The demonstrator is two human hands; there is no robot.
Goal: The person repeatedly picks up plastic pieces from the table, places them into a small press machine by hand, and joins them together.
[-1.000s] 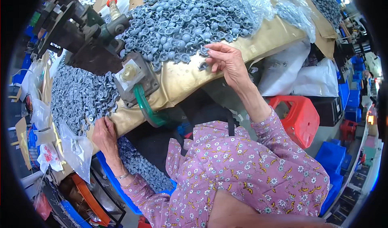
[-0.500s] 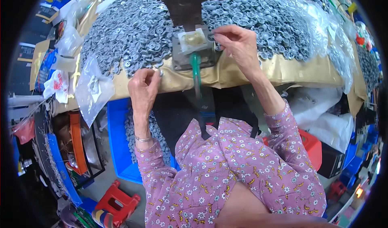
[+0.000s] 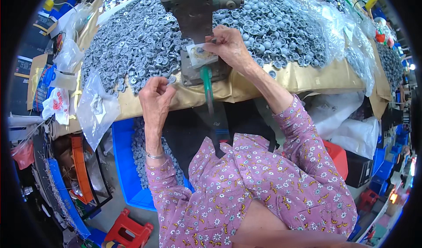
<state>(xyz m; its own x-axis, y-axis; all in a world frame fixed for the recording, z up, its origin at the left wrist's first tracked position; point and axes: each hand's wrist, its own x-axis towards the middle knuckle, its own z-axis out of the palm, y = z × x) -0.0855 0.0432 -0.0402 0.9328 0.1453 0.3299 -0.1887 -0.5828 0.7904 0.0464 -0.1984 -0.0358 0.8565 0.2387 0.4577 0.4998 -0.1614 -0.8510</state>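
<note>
At a dark press point(image 3: 193, 17), the right hand point(image 3: 229, 47) bends its fingers over a white pad point(image 3: 205, 61) bearing a small grey piece point(image 3: 200, 50); their grip cannot be told. At the tabletop's point(image 3: 307, 80) near edge, left, the left hand point(image 3: 155, 99) curls by a grey disc point(image 3: 172, 79), grasp unclear.

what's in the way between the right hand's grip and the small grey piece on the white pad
Nothing visible: the right hand is close beside the grey piece on the white pad. The dark press head hangs above, not between them.
</note>
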